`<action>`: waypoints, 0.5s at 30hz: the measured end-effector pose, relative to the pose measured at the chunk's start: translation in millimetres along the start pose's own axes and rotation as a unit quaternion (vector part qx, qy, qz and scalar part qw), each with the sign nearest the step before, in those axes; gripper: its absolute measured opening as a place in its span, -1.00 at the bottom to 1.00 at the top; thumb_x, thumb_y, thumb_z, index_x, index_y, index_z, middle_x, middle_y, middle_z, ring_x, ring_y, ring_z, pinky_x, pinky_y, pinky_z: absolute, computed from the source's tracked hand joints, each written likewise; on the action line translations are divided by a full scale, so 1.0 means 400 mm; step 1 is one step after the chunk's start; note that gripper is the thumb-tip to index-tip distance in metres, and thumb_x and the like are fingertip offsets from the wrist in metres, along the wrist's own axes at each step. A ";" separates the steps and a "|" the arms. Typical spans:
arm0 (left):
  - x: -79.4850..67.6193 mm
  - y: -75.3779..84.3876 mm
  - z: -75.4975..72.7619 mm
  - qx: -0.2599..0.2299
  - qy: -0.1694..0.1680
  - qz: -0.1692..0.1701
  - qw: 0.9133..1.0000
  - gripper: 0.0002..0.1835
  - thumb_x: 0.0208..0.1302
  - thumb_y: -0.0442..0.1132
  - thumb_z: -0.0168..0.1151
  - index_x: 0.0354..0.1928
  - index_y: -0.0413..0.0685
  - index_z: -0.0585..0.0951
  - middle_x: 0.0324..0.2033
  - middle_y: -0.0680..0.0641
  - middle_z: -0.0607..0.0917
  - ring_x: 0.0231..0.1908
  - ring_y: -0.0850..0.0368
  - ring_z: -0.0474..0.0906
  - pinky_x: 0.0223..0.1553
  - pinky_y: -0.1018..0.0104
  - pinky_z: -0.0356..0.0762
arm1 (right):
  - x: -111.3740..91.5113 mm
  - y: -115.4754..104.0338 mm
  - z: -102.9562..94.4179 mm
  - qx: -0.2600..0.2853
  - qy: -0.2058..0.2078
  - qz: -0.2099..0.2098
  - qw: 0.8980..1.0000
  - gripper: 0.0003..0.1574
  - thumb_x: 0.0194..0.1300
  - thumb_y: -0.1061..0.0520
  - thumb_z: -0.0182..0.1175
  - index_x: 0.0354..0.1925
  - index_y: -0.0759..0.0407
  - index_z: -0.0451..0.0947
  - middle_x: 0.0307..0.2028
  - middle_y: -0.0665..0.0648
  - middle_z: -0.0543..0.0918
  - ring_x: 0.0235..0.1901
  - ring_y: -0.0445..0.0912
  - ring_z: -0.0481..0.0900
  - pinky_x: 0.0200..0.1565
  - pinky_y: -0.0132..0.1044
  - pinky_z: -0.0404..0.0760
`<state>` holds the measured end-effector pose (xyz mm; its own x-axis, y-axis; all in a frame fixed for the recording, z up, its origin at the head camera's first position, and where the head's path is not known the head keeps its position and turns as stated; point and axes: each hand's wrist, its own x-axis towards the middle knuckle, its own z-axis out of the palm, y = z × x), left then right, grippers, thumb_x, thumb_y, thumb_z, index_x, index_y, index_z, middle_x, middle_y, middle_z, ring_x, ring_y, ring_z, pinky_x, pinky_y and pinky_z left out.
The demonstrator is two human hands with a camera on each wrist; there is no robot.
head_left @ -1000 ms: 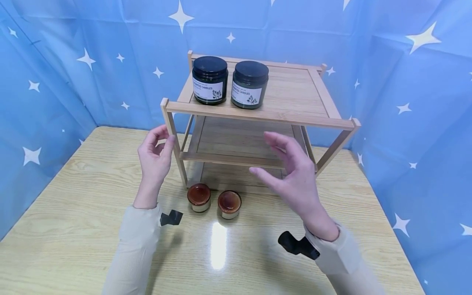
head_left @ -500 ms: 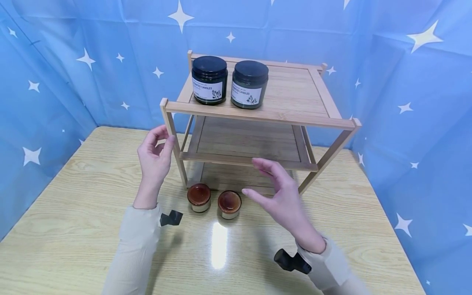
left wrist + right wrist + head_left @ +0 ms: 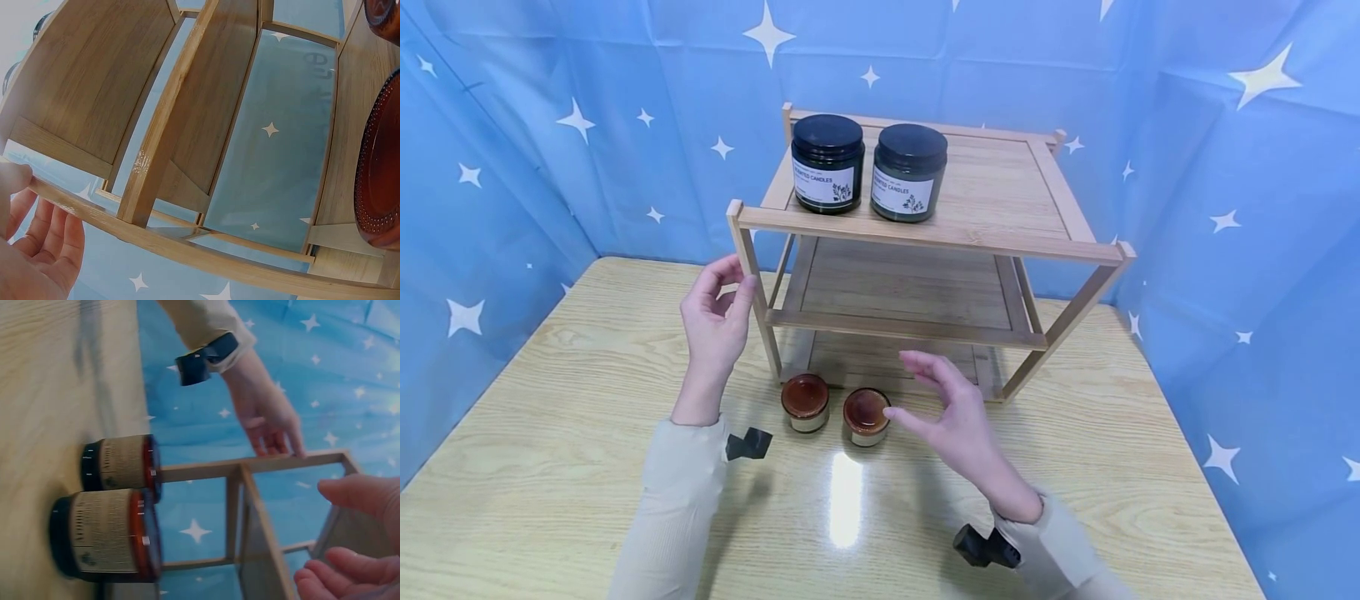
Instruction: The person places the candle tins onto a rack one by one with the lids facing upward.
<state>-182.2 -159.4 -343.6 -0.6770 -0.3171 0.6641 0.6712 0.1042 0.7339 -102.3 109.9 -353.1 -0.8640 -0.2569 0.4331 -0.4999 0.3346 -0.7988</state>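
Observation:
A wooden three-tier shelf [image 3: 1000, 187] stands on the table. My left hand [image 3: 717, 321] holds its front left post [image 3: 206, 259], with the thumb on one side and curled fingers on the other in the left wrist view. Two small amber-lidded candle jars with beige labels, a left one [image 3: 805, 396] and a right one [image 3: 867, 414], sit on the table before the shelf. My right hand [image 3: 951, 421] hovers just right of the right amber jar, thumb and fingers spread apart, holding nothing. In the right wrist view both jars [image 3: 106, 534] appear beside the hand.
Two large dark candle jars with black lids, a left one [image 3: 827, 162] and a right one [image 3: 908, 172], stand at the left of the top tier. A blue star-patterned cloth [image 3: 662, 100] hangs behind. The pale wooden table [image 3: 550, 400] extends around the shelf.
My right hand has moved down and to the left, from in front of the middle tier to beside the right amber jar. My left hand stays at the post.

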 end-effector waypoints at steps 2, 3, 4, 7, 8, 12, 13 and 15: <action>0.000 -0.002 0.000 0.002 -0.001 0.001 1.000 -0.76 0.23 -0.56 0.15 -0.08 -0.63 0.50 -0.35 0.14 0.59 -0.27 0.24 0.53 -0.26 0.49 0.58 | -0.006 0.013 0.006 0.001 -0.006 0.005 1.000 -0.30 -0.09 0.43 0.47 0.07 0.40 0.48 0.03 0.26 0.58 0.01 0.09 0.55 0.10 -0.08 0.53; 0.000 -0.002 0.000 0.001 -0.001 0.001 1.000 -0.76 0.23 -0.56 0.15 -0.09 -0.63 0.50 -0.35 0.14 0.59 -0.27 0.24 0.53 -0.26 0.49 0.58 | -0.009 0.019 0.010 0.002 -0.010 0.008 1.000 -0.31 -0.09 0.43 0.47 0.07 0.41 0.48 0.03 0.27 0.58 0.01 0.11 0.55 0.10 -0.09 0.53; 0.000 -0.003 0.000 0.001 -0.001 0.001 1.000 -0.76 0.23 -0.56 0.15 -0.09 -0.63 0.50 -0.35 0.14 0.59 -0.27 0.24 0.53 -0.26 0.50 0.57 | -0.012 0.026 0.014 0.003 -0.014 0.010 1.000 -0.31 -0.09 0.43 0.47 0.07 0.42 0.48 0.03 0.28 0.57 0.01 0.12 0.55 0.10 -0.08 0.53; 0.000 -0.003 0.000 0.001 -0.001 0.001 1.000 -0.76 0.22 -0.57 0.14 -0.09 -0.63 0.49 -0.35 0.15 0.59 -0.27 0.24 0.53 -0.26 0.49 0.58 | -0.019 0.045 0.025 0.006 -0.022 0.018 1.000 -0.31 -0.09 0.43 0.46 0.06 0.45 0.47 0.03 0.30 0.57 0.00 0.15 0.54 0.11 -0.06 0.52; 0.000 -0.002 0.000 0.002 -0.001 0.000 1.000 -0.76 0.22 -0.58 0.14 -0.09 -0.63 0.49 -0.35 0.15 0.59 -0.27 0.24 0.53 -0.26 0.49 0.58 | -0.021 0.051 0.028 0.007 -0.024 0.021 0.999 -0.31 -0.09 0.43 0.46 0.06 0.46 0.47 0.03 0.31 0.57 0.01 0.17 0.54 0.11 -0.05 0.52; 0.000 0.003 0.001 0.000 0.000 -0.002 1.000 -0.76 0.22 -0.58 0.14 -0.09 -0.63 0.50 -0.35 0.15 0.59 -0.26 0.24 0.53 -0.26 0.50 0.57 | -0.027 0.076 0.041 0.003 -0.030 0.041 0.999 -0.32 -0.09 0.41 0.47 0.05 0.45 0.48 0.02 0.30 0.58 0.00 0.21 0.53 0.10 0.04 0.51; -0.001 0.004 0.001 0.001 0.000 -0.002 1.000 -0.76 0.22 -0.58 0.15 -0.09 -0.63 0.50 -0.35 0.15 0.59 -0.26 0.24 0.52 -0.26 0.50 0.57 | -0.028 0.081 0.044 0.001 -0.032 0.047 0.998 -0.31 -0.10 0.41 0.48 0.05 0.45 0.48 0.01 0.30 0.58 0.00 0.22 0.53 0.10 0.05 0.51; -0.001 0.004 0.001 0.001 0.000 -0.001 1.000 -0.76 0.22 -0.58 0.15 -0.09 -0.63 0.50 -0.35 0.15 0.59 -0.26 0.24 0.52 -0.26 0.50 0.57 | -0.031 0.091 0.049 -0.003 -0.038 0.056 0.998 -0.30 -0.10 0.39 0.49 0.05 0.44 0.48 0.01 0.32 0.58 -0.01 0.22 0.53 0.09 0.04 0.51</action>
<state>-181.1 -158.7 -342.4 -0.6786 -0.3173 0.6624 0.6690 0.1054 0.7358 -108.5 107.5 -395.6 -0.9072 -0.2851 0.3093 -0.4018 0.3696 -0.8379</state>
